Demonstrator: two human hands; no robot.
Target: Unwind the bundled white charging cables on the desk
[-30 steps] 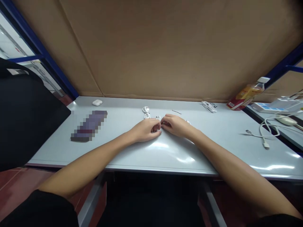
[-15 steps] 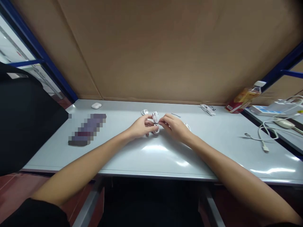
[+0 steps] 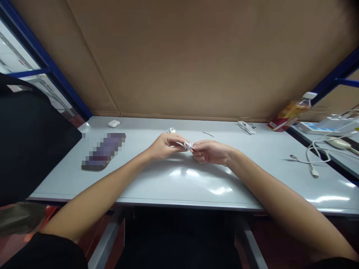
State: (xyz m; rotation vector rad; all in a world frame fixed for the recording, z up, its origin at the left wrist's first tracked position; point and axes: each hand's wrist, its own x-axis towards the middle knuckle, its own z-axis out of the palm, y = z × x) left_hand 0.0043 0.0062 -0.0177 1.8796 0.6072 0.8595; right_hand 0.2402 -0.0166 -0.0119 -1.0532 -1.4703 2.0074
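A bundled white cable is held above the desk, turned so that its looped end faces me. My left hand is closed on its left side with thumb and fingers. From the right, my right hand pinches at the bundle, fingertips on the black twist tie, which is mostly hidden by the fingers. Behind my left hand lies another coiled white cable. A loose black twist tie rests on the desk beyond my right hand.
A white earbud case and a blurred-out dark object lie at left. Toward the back right are a coiled white cable and a drink bottle. Loose white cables spread over the right side. A black chair back stands at left.
Both hands have tilted the cable bundle from upright to pointing toward me. My right hand has rolled over, palm side now showing, still pinching at the tie.
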